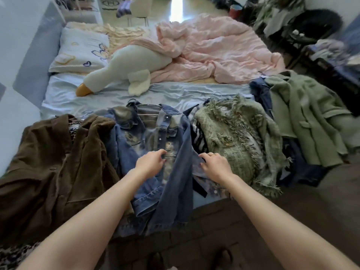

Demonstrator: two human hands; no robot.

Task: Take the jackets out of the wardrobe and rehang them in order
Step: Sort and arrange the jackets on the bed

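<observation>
denim jacket on bed | left hand gripping front | right hand gripping hem

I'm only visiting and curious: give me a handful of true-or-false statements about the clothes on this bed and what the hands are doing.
1. Both hands, left hand and right hand, rest on the faded blue denim jacket. True.
2. The brown corduroy jacket lies right of the denim one. False: it lies left.
3. The fringed green tweed jacket hangs in a wardrobe. False: it lies on the bed.
4. A white plush goose lies beside the crumpled pink duvet. True.
</observation>
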